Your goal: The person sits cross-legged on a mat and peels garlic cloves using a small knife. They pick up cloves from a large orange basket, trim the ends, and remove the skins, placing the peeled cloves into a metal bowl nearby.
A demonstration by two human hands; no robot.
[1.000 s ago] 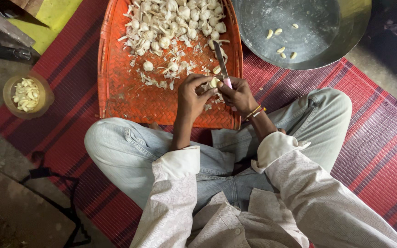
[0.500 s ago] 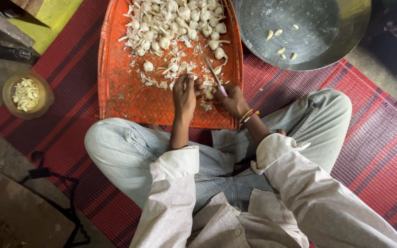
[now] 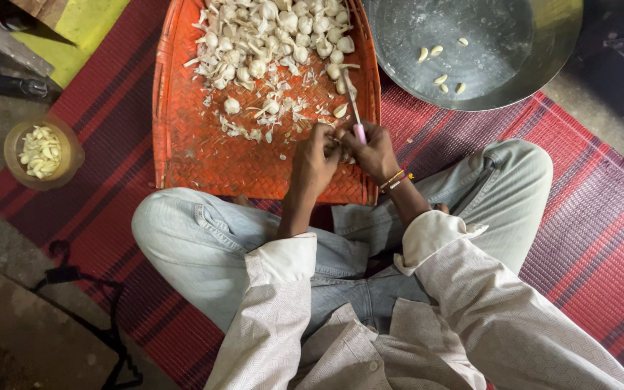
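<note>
orange tray [image 3: 204,152] held garlic pile [image 3: 269,36] at far end | metal bowl [image 3: 485,72] right of tray | left hand [image 3: 315,155] and right hand [image 3: 370,148] together over tray's near edge, right clamped on knife [image 3: 355,115]; left grip unclear

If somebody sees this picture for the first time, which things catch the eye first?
The orange woven plastic tray in the middle, with a heap of whitish garlic cloves at its far end. At its near edge the left hand and right hand meet, the right holding a small pink-handled knife. A round grey metal pan lies upper right.
</note>
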